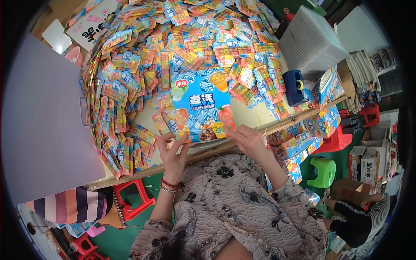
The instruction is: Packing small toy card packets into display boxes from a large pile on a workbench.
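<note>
A blue printed candy box with pictures of fruit drinks lies at the near edge of the table in front of me. My left hand grips its near left corner, the thumb and fingers at the edge. At the near right corner, my right hand pinches the box between thumb and fingers. Around and beyond it spreads a large heap of colourful candy blister packs. Several packs lie right beside the box's left side. Whether anything is inside the box cannot be seen.
A blue tape dispenser stands at the right, before a stack of white foam sheets. A grey panel rises at the left. More printed boxes, a green stool and a red stool are below the table. Another person is at lower right.
</note>
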Demonstrator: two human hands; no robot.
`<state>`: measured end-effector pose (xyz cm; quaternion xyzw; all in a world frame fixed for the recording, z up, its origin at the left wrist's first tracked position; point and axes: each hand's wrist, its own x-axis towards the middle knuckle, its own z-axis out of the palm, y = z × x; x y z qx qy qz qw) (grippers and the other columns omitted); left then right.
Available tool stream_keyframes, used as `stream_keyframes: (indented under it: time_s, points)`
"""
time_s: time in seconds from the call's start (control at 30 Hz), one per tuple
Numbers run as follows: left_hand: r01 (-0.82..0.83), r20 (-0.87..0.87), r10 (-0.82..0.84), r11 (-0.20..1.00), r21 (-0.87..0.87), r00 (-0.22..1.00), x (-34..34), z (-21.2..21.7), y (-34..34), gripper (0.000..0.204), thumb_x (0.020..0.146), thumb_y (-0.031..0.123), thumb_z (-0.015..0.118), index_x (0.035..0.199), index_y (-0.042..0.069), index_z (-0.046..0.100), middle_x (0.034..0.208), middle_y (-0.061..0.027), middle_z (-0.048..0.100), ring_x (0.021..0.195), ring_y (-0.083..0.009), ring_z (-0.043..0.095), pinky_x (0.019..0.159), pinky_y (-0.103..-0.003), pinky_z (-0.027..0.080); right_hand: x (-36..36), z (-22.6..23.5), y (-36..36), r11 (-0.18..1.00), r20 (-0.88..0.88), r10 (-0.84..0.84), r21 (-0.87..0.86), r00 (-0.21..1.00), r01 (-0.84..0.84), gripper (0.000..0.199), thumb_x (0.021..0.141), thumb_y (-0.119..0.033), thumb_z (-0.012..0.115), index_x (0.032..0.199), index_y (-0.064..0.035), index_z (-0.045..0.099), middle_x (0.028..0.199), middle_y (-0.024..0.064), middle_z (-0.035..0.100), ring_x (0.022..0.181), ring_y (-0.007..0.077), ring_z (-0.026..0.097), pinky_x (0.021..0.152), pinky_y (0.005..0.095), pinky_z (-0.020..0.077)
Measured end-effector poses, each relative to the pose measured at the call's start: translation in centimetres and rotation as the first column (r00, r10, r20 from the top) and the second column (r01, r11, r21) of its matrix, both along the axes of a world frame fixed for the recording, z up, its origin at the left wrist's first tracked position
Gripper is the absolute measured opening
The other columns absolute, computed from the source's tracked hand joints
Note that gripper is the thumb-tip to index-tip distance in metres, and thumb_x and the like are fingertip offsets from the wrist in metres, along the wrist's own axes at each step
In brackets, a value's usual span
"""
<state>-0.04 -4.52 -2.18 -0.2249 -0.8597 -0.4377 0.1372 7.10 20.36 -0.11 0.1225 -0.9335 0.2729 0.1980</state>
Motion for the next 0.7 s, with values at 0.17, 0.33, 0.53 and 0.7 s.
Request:
stream_keyframes:
  time_s: [0.17, 0.33, 0.53, 0.7]
  points:
    - [0.282, -0.173, -0.323, 0.933, -0.225, 0.93, -2.5, 1.2, -0.4, 0.05, 0.073, 0.021, 0.078, 0.121, 0.019, 0.064, 0.133, -0.0057, 0.052, 0.128, -0.0286, 0.043, 0.104, -0.042, 0.035, -0.1, -1.4, 0.8, 0.999, -0.095, 0.039, 0.041, 0.995, -0.035, 0.043, 0.077, -0.006, 0.068, 0.12, -0.0118, 0.063, 0.071, 0.0031, 0.05, 0.064, 0.0189, 0.054, 0.056, 0.032, 0.0466]
    - [0.532, -0.105, -0.657, 0.684, -0.499, 0.746, -3.6, 1.8, 0.8, 0.057, 0.082, 0.027, 0.07, 0.135, 0.017, 0.052, 0.144, -0.0027, 0.045, 0.137, -0.0284, 0.037, 0.112, -0.045, 0.028, 0.1, -1.5, 1.0, 0.989, -0.078, 0.058, 0.139, 0.995, -0.046, 0.043, 0.077, -0.011, 0.07, 0.12, -0.0129, 0.063, 0.081, 0.0001, 0.054, 0.077, 0.0184, 0.055, 0.07, 0.0366, 0.0477]
    - [0.53, -0.306, -0.705, 0.693, -0.489, 0.639, -5.2, -0.7, 0.8, 0.053, 0.08, 0.025, 0.072, 0.13, 0.016, 0.056, 0.136, -0.0022, 0.055, 0.13, -0.0279, 0.046, 0.11, -0.043, 0.032, 0.0, -2.4, 0.1, 0.99, -0.218, 0.05, 0.14, 0.975, -0.02, 0.044, 0.077, -0.016, 0.073, 0.119, -0.011, 0.062, 0.115, 0.006, 0.059, 0.111, 0.0258, 0.055, 0.098, 0.0418, 0.0412]
    - [0.525, -0.376, -0.68, 0.729, -0.44, 0.629, -5.3, -1.3, 1.2, 0.043, 0.082, 0.02, 0.07, 0.124, 0.017, 0.062, 0.132, 0.0017, 0.057, 0.129, -0.0248, 0.047, 0.108, -0.04, 0.033, -0.9, -4.3, -0.4, 0.99, -0.183, 0.14, 0.028, 0.973, -0.137, 0.042, 0.075, -0.012, 0.074, 0.116, -0.0091, 0.062, 0.129, 0.0065, 0.057, 0.128, 0.0291, 0.048, 0.104, 0.0443, 0.038]
